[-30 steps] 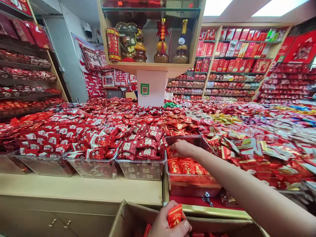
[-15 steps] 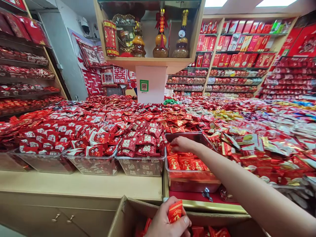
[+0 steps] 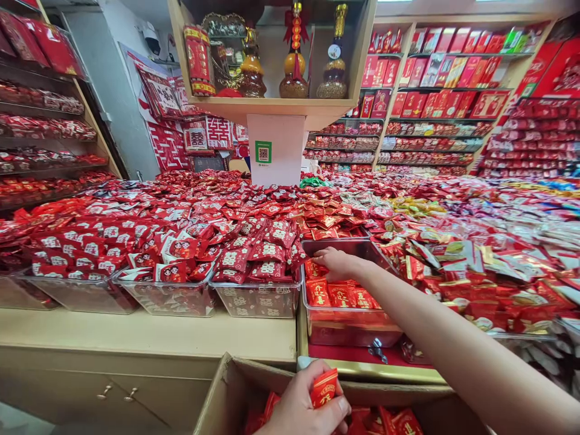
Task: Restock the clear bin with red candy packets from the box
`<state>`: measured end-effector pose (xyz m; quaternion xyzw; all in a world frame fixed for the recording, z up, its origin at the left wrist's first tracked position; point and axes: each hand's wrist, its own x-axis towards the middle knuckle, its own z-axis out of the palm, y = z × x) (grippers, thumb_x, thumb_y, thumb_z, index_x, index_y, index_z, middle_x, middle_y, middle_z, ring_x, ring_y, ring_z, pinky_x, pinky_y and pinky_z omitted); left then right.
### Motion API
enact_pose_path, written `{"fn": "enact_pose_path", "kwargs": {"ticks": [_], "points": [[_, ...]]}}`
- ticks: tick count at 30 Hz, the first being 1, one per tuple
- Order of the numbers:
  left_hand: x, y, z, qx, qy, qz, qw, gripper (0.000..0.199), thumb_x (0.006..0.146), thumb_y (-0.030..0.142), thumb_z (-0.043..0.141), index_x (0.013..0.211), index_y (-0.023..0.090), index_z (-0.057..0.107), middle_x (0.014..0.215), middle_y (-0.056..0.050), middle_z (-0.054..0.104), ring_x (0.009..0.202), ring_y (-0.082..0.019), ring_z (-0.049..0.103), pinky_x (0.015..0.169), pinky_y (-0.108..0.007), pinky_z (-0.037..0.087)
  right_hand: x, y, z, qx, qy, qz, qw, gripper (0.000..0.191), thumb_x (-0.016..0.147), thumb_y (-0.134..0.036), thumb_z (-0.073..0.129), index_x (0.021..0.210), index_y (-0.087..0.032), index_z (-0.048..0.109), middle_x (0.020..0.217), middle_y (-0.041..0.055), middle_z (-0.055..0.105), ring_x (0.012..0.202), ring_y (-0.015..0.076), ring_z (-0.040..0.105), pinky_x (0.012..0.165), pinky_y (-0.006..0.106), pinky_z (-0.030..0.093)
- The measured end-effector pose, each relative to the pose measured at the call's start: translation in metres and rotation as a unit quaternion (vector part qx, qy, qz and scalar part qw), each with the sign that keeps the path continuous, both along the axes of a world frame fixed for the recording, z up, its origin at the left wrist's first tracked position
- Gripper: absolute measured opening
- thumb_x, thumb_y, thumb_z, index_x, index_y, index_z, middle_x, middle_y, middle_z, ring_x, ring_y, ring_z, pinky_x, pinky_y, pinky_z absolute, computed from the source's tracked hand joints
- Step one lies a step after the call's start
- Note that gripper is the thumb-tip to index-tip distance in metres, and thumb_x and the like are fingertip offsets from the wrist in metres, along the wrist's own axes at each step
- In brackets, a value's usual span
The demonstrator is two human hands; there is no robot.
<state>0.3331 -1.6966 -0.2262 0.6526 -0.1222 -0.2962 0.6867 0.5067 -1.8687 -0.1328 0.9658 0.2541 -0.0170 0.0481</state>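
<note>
My left hand (image 3: 310, 402) is closed around a red candy packet (image 3: 323, 386) with gold print, above an open cardboard box (image 3: 235, 386). More red packets (image 3: 399, 421) lie inside that box. Over on the counter, my right hand (image 3: 338, 264) reaches into a clear plastic bin (image 3: 353, 326). Its fingers look spread, palm down, over the red packets (image 3: 342, 295) lined up in the bin. The back of that hand hides part of the packets beneath it.
Clear bins (image 3: 258, 300) heaped with dark red packets stand to the left along the counter. Mixed packets (image 3: 453, 272) pile up to the right. A display case (image 3: 272, 107) with bottles overhangs the middle. A small metal clip (image 3: 377, 350) lies before the bin.
My right hand's fingers have opened out from a more curled pose over the bin. My left hand still holds its packet above the box. The view has tilted down slightly.
</note>
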Motion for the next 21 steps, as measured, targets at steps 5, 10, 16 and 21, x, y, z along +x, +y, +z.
{"fn": "enact_pose_path", "kwargs": {"ticks": [5, 10, 16, 21], "points": [[-0.002, 0.002, 0.0, -0.021, 0.006, 0.0, 1.0, 0.03, 0.062, 0.041, 0.062, 0.073, 0.018, 0.048, 0.06, 0.003, 0.054, 0.055, -0.01, 0.052, 0.053, -0.021, 0.038, 0.001, -0.001, -0.007, 0.01, -0.034, 0.009, 0.999, 0.043, 0.069, -0.031, 0.054, 0.109, -0.017, 0.052, 0.12, 0.011, 0.046, 0.106, 0.0265, 0.041, 0.082, 0.034, 0.038], [-0.003, 0.0, 0.001, -0.014, 0.003, 0.017, 1.0, 0.027, 0.061, 0.04, 0.063, 0.069, 0.018, 0.049, 0.055, 0.004, 0.052, 0.053, -0.01, 0.049, 0.055, -0.022, 0.039, -0.004, 0.001, -0.014, 0.045, -0.046, -0.007, 0.998, 0.04, 0.074, -0.029, 0.049, 0.112, -0.016, 0.044, 0.113, 0.0114, 0.05, 0.101, 0.024, 0.044, 0.079, 0.035, 0.039], [-0.004, 0.003, 0.002, -0.015, 0.005, -0.004, 1.0, 0.027, 0.063, 0.04, 0.062, 0.073, 0.018, 0.05, 0.059, 0.003, 0.055, 0.055, -0.011, 0.05, 0.055, -0.021, 0.039, -0.006, 0.001, -0.016, 0.047, -0.028, 0.011, 0.998, 0.035, 0.075, -0.023, 0.047, 0.109, -0.015, 0.048, 0.119, 0.0106, 0.046, 0.106, 0.0229, 0.042, 0.083, 0.032, 0.036], [-0.003, 0.003, 0.002, 0.009, -0.013, -0.014, 1.0, 0.026, 0.066, 0.039, 0.06, 0.075, 0.018, 0.048, 0.061, 0.003, 0.054, 0.056, -0.01, 0.049, 0.056, -0.021, 0.039, -0.003, 0.001, -0.016, 0.03, -0.038, -0.001, 0.999, 0.036, 0.076, -0.025, 0.047, 0.111, -0.016, 0.049, 0.12, 0.0121, 0.046, 0.107, 0.0226, 0.043, 0.084, 0.031, 0.035]]}}
